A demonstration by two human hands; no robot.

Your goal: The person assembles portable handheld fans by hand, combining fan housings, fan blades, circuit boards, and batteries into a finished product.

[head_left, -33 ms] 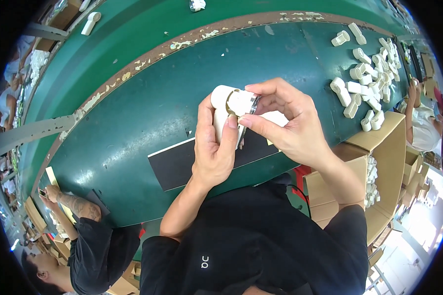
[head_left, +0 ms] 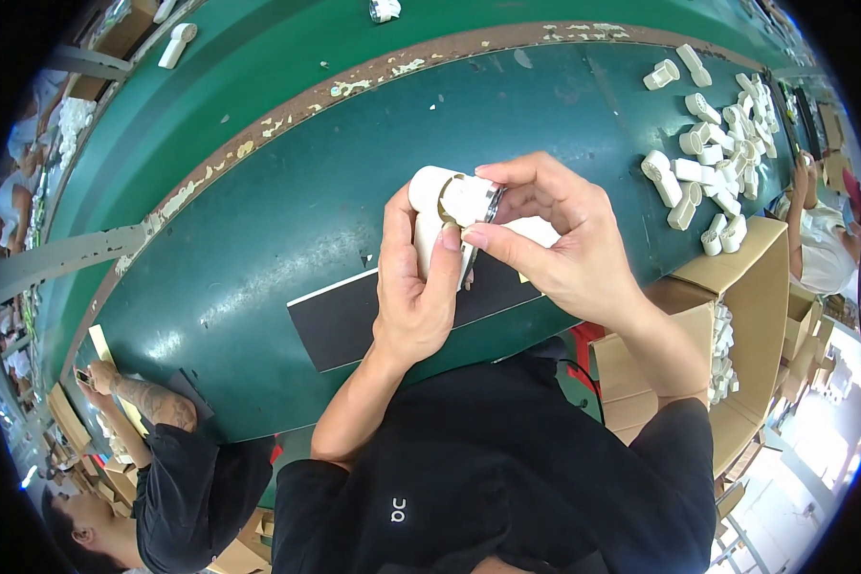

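In my left hand (head_left: 414,282) is a white plastic housing (head_left: 434,187) with a rounded end, the fingers wrapped around its left side and the thumb on its front. My right hand (head_left: 566,234) pinches a short white cylinder (head_left: 468,200) with a shiny metal ring (head_left: 496,205), thumb below and fingers above. The cylinder sits tilted against the housing's curved opening; whether it is seated inside I cannot tell. Another white shape (head_left: 536,230) shows behind the right hand, partly hidden. Below both hands lies a black flat board (head_left: 344,323) on the green table.
Several white plastic housings (head_left: 722,153) lie heaped at the table's right. A cardboard box (head_left: 741,277) with white parts stands by my right arm. Along the far side runs a worn brown edge (head_left: 277,120) with a green belt beyond. At left, a co-worker's arm (head_left: 163,407) rests near the table.
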